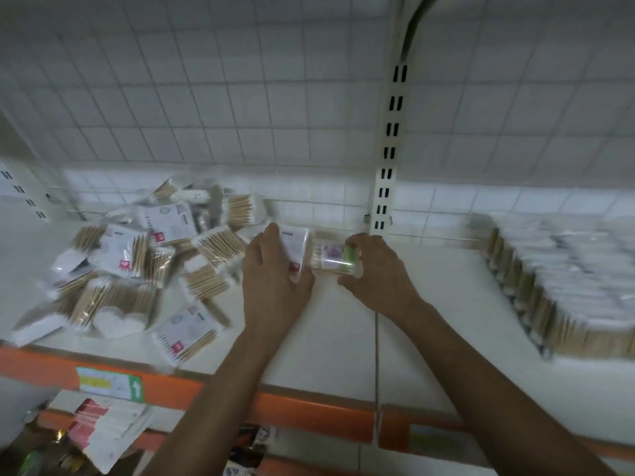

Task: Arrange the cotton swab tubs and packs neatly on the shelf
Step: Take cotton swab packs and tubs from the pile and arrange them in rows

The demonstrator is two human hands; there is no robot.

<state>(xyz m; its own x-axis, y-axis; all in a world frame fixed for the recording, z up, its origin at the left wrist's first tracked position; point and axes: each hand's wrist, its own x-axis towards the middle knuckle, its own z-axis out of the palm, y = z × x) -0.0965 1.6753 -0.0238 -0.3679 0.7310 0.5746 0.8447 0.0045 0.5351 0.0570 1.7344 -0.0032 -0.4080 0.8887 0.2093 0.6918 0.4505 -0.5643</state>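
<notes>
Left hand (275, 269) laid over a flat clear plastic pack of wooden-stick cotton swabs (295, 247), fingers across its top, thumb curled at its near edge: grasping it. Right hand (376, 266) curled round a small clear plastic tub of cotton swabs (333, 257) bearing a purple-and-white label and a green end: grasping it, thumb on the near side, fingers over the far side. Pack and tub touching side by side, toward the far part of the white shelf (343, 338), just near of the white slotted upright (386, 187); resting or lifted, cannot tell. Left of the hands: loose heap of clear swab packs (137, 269), lying at all angles. Far right: tight rows of swab packs (567, 286), blurred, detail not legible. Orange front rail (292, 412) along the near edge, green-and-yellow tag (110, 384) on it at left. White wire grid panel (240, 115) behind.
</notes>
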